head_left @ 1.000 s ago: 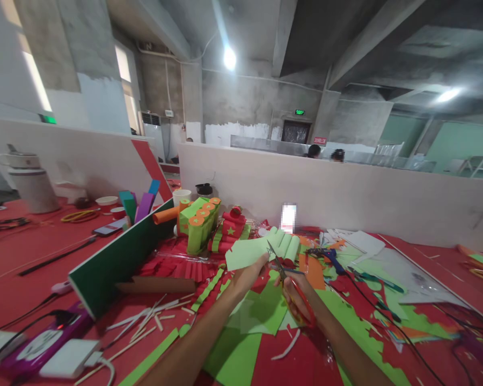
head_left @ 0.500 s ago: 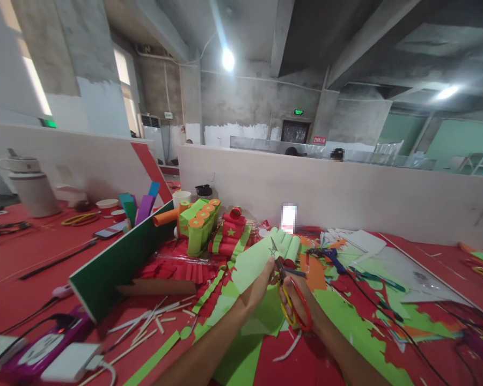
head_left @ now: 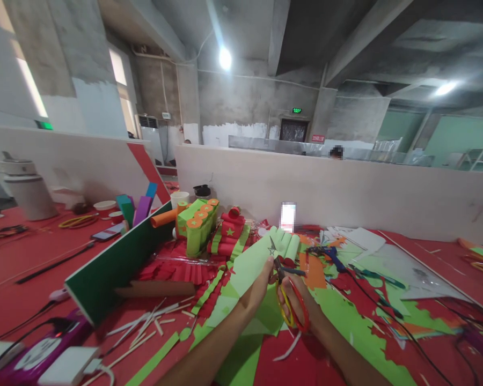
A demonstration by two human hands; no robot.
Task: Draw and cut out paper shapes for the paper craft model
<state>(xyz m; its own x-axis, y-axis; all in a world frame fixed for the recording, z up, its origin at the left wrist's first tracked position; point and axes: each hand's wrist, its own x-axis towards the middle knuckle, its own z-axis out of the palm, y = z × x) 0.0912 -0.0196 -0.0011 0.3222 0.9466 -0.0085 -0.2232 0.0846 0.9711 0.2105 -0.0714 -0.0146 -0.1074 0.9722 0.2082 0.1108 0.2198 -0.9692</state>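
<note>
My left hand [head_left: 261, 283] pinches the lower right edge of a light green sheet of paper [head_left: 245, 264], which has a small star drawn in dark lines near its right corner. My right hand [head_left: 300, 300] is closed round the scissors [head_left: 287, 310], which have one yellow and one red handle loop. The blades point up and left, at the paper's edge beside the drawn star. Pale green paper rolls [head_left: 285, 242] lie just behind the sheet. Below both hands are green paper pieces [head_left: 241, 356] and a red sheet [head_left: 287, 364].
Left of the sheet stand a green and orange paper model [head_left: 199, 225] and red rolls with a star [head_left: 229, 233]. A glue gun [head_left: 334, 257] with its cable lies right, among paper scraps. A green board [head_left: 116, 268], thin sticks [head_left: 145, 327] and a power strip [head_left: 44, 348] are left.
The view has shifted slightly. Both hands, the green sheet and the scissors keep nearly the same places, with the blades still at the paper's edge.
</note>
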